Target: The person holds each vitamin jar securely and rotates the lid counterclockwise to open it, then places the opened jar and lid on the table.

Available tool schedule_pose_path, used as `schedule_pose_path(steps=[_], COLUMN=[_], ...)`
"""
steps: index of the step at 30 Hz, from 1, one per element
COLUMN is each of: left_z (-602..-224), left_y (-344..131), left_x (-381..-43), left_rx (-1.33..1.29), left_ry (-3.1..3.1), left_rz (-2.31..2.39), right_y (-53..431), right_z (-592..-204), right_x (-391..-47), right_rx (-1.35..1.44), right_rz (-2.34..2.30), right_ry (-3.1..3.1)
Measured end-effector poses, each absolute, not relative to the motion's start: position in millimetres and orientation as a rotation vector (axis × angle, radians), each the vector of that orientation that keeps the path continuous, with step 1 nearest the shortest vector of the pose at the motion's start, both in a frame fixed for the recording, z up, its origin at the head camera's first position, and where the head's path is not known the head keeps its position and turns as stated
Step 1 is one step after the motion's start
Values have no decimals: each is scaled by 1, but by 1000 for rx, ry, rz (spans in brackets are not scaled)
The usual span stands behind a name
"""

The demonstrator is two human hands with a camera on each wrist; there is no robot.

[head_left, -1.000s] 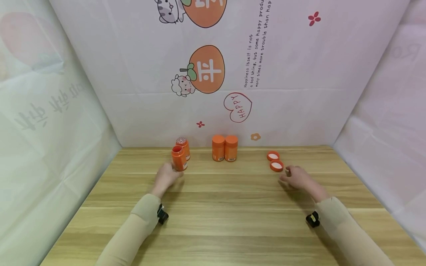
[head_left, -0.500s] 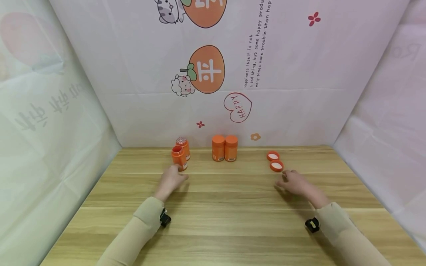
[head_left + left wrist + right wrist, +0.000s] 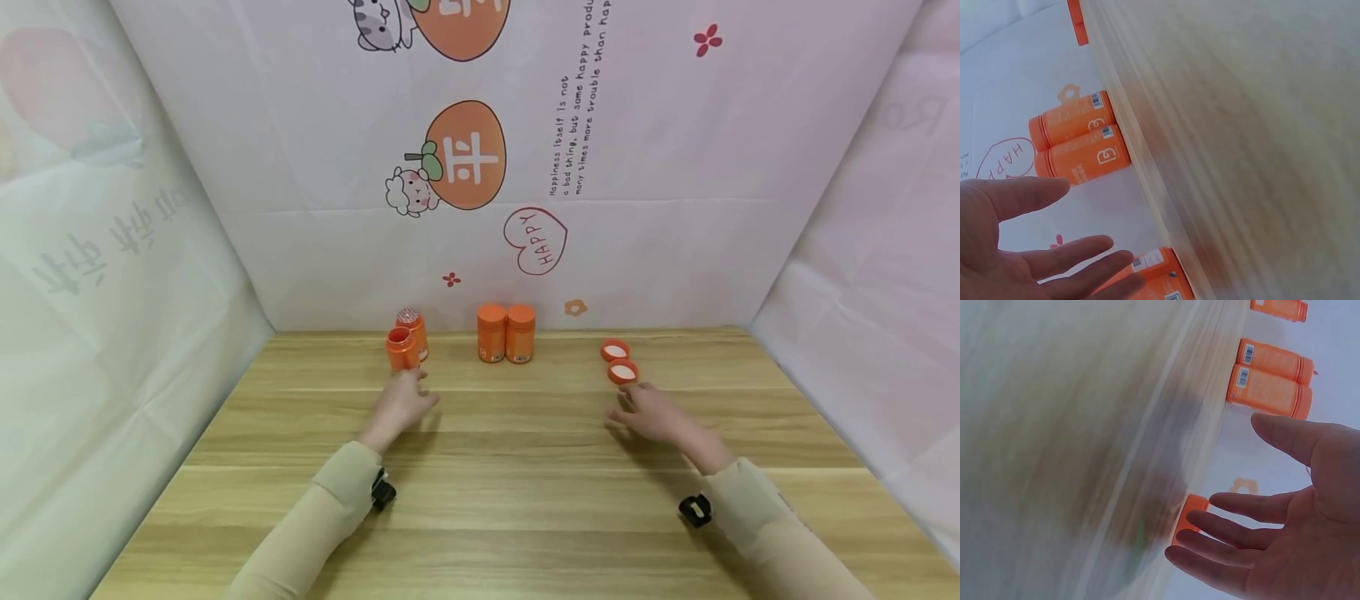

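Note:
Two orange bottles without caps stand at the left in the head view: the front open-mouthed bottle (image 3: 401, 350) and, behind it, a bottle with a silvery top (image 3: 410, 317). My left hand (image 3: 399, 407) is in front of them, its fingertips overlapping the front bottle's lower part. In the left wrist view its fingers (image 3: 1079, 250) are spread and hold nothing. Two orange caps, the front cap (image 3: 622, 372) and the back cap (image 3: 615, 350), lie white inside up at the right. Just in front of them hovers my right hand (image 3: 651, 414), holding nothing, its fingers (image 3: 1235, 528) extended.
Between these groups, two capped orange bottles stand side by side, the left capped bottle (image 3: 492, 335) and the right capped bottle (image 3: 521, 335). A printed white wall covering (image 3: 645, 250) rises behind the wooden table (image 3: 510, 500), with white sheets at both sides.
My left hand has moved right, away from the left side of the front bottle. My right hand has drifted slightly left. Bottles and caps stay where they were.

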State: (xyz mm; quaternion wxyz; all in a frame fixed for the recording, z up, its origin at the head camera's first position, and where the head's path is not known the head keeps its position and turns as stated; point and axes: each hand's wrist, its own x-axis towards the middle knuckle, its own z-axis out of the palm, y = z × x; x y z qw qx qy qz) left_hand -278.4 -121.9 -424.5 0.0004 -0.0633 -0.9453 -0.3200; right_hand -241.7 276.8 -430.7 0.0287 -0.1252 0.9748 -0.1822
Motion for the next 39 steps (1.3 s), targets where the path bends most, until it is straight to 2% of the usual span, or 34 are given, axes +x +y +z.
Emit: schedule_pose_path(steps=[16,39], left_z=[-423,-427], left_y=[-101,-86], left_x=[-286,-312], left_rx=[-313,-317], left_ry=[-2913,-2948], left_rz=[-1072,-1148], right_y=[258,238], right_z=[-434,-433], right_x=[-247,-259], right_rx=[-485,-528], right_rz=[-567,-700], right_ry=[3013,2991])
